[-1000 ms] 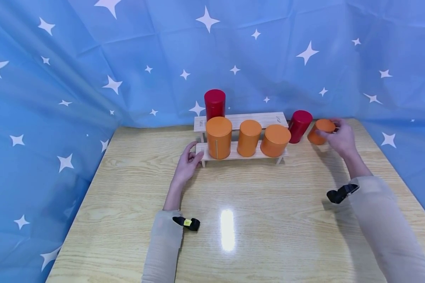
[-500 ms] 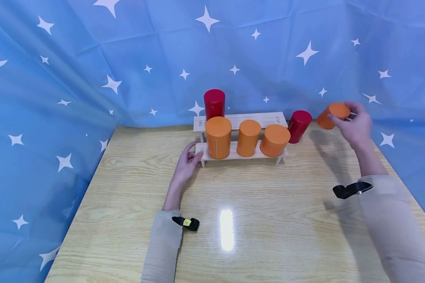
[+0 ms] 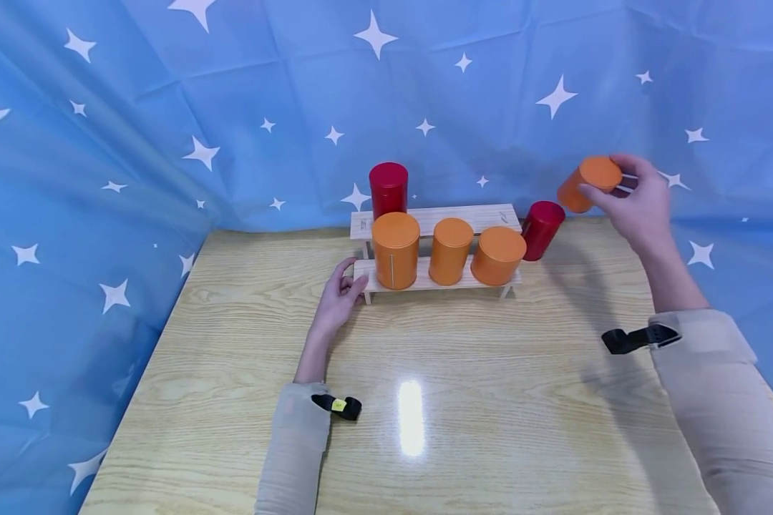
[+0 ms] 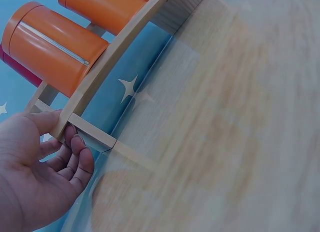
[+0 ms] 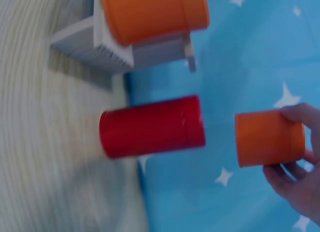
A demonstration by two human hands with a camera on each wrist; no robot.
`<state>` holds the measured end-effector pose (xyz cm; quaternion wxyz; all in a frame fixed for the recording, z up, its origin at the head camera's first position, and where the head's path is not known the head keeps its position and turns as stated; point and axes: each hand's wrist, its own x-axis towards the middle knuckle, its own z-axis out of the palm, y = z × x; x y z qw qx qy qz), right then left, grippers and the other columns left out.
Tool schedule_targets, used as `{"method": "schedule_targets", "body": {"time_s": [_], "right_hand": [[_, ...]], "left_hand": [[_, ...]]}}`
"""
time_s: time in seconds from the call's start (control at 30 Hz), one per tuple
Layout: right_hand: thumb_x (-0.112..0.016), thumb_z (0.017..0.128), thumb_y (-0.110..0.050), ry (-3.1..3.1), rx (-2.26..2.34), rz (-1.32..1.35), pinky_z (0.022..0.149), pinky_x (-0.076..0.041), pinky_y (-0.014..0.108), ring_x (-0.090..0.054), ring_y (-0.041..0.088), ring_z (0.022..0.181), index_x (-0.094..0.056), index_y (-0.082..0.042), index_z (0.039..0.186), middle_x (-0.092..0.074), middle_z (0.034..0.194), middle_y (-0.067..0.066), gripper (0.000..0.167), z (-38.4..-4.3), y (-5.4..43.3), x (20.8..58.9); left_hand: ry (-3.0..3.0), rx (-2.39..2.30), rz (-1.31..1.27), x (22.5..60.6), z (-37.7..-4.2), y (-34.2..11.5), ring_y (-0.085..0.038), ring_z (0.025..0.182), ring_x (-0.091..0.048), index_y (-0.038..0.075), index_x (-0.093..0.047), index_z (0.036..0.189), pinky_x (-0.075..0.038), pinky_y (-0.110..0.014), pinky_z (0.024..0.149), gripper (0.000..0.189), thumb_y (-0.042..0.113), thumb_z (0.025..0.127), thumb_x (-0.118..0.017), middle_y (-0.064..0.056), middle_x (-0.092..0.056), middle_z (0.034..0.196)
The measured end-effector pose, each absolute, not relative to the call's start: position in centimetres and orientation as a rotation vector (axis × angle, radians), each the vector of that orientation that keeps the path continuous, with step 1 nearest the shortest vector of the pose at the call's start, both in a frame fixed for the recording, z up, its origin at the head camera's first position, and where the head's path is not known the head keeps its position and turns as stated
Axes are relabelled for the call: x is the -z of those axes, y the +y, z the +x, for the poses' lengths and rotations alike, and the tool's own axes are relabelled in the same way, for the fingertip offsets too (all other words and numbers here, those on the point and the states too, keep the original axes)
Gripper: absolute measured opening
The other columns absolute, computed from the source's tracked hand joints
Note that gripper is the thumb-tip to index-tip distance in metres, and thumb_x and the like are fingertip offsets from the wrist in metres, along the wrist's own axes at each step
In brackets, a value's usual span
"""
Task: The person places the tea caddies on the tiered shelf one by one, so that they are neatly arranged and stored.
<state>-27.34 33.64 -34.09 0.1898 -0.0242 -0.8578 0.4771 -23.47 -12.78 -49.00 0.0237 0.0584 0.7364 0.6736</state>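
My left hand [image 3: 337, 300] pinches the left end of a two-step wooden rack [image 3: 454, 282] between thumb and fingers. Raised above the table at the back right, a short orange canister [image 3: 575, 187] is gripped near its lid by my right hand [image 3: 640, 204]. Below and left of it a red canister [image 3: 542, 230] stands on the table, beside the rack's right end. The lower step bears a large orange canister [image 3: 396, 252], a slim orange canister [image 3: 451, 252] and a short wide orange canister [image 3: 499, 256]. Another red canister [image 3: 389, 189] stands at the left of the upper step [image 3: 464, 217].
A blue curtain [image 3: 283, 86] with white stars hangs behind and at both sides of the wooden table [image 3: 245, 343]. Each sleeve carries a black wrist camera, the left one [image 3: 338, 405] low over the table, the right one [image 3: 638, 338] farther back.
My right hand has lifted the short orange canister off the table, first up and rightward, then higher and back to the left. My left hand has kept its hold on the rack.
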Motion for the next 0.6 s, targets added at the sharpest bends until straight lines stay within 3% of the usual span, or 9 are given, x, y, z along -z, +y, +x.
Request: {"method": "schedule_targets", "body": {"time_s": [0.2, 0.6], "right_hand": [[-0.076, 0.091, -0.020, -2.403, -1.354, 0.037, 0.099, -0.047, 0.021, -0.053, 0.009, 0.107, -0.051, -0.009, 0.145, -0.052, 0.124, -0.007, 0.060, -27.6, 30.6, 33.0], [-0.077, 0.090, -0.023, -2.475, -1.374, 0.213, 0.103, -0.049, 0.032, -0.055, 0.020, 0.114, -0.049, -0.005, 0.145, -0.053, 0.136, 0.012, 0.064, -28.1, 24.8, 32.1]], "left_hand": [[2.286, -2.091, 0.192, 49.0, -23.4, -12.8, -0.018, 0.075, -0.059, 0.002, -0.035, 0.154, -0.053, -0.029, 0.073, 0.059, 0.019, 0.103, -0.061, -0.003, -0.053, 0.079], [2.284, -2.066, 0.151, 48.8, -23.4, -12.8, -0.020, 0.078, -0.059, 0.005, -0.034, 0.155, -0.053, -0.029, 0.075, 0.060, 0.019, 0.104, -0.060, -0.004, -0.057, 0.081]]}}
